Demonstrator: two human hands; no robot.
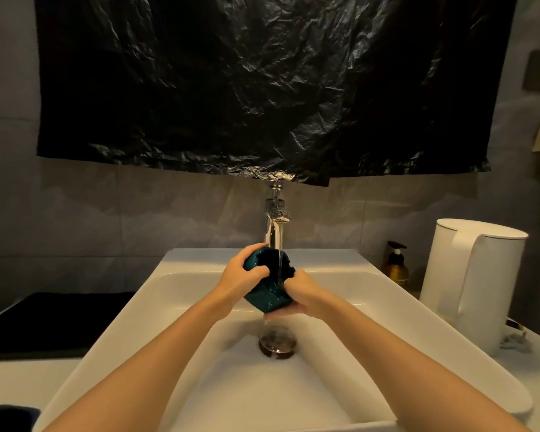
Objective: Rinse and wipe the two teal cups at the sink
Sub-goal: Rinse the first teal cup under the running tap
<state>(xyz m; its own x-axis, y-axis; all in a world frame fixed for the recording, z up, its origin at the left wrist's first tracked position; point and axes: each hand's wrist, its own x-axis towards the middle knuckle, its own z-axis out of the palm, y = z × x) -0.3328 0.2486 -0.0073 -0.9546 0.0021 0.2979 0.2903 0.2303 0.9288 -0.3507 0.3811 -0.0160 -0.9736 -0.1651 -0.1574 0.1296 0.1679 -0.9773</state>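
Observation:
I hold a teal cup (267, 294) over the white sink (371, 294), tilted with its dark mouth up towards the chrome tap (274, 227). A thin stream of water runs from the tap into the cup. My left hand (242, 275) grips the cup's upper left rim, the thumb curled over the edge. My right hand (300, 294) grips the cup's lower right side from beneath. A second teal cup is not visible. At the bottom left corner lies a dark teal thing (8, 414); I cannot tell what it is.
The drain (277, 342) sits directly below the cup. A white kettle (474, 285) and an amber pump bottle (396, 265) stand on the right counter. A black mat (53, 322) lies left of the sink. A black plastic sheet (262, 88) hangs on the wall above the tap.

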